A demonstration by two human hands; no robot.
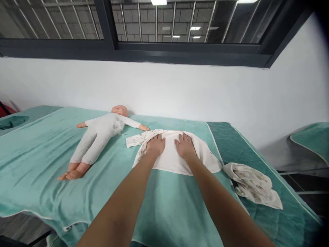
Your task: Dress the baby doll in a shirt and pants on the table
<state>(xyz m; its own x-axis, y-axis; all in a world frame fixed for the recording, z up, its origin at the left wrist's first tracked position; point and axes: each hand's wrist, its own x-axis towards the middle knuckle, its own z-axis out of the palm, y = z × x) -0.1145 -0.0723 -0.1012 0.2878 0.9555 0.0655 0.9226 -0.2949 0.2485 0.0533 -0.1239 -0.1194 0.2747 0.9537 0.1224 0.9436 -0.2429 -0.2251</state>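
A white baby shirt [169,156] lies spread on the green sheet, one printed sleeve [135,140] stretched out to the left. My left hand [156,144] rests flat on its left part, close to a row of small snaps. On its right part lies my right hand [185,145], palm down with the fingers extended. Neither hand grips the cloth. Left of the shirt, a baby doll [102,132] in a white bodysuit lies on its back, head toward the wall; its hand nearly reaches the sleeve.
A crumpled white printed garment [253,185] lies on the darker green mat [280,219] at the right. Green cloth [38,171] covers the table, whose far side meets a white wall [164,89]. Above runs a dark window frame [180,53]. Another green-covered surface [313,139] stands at the far right.
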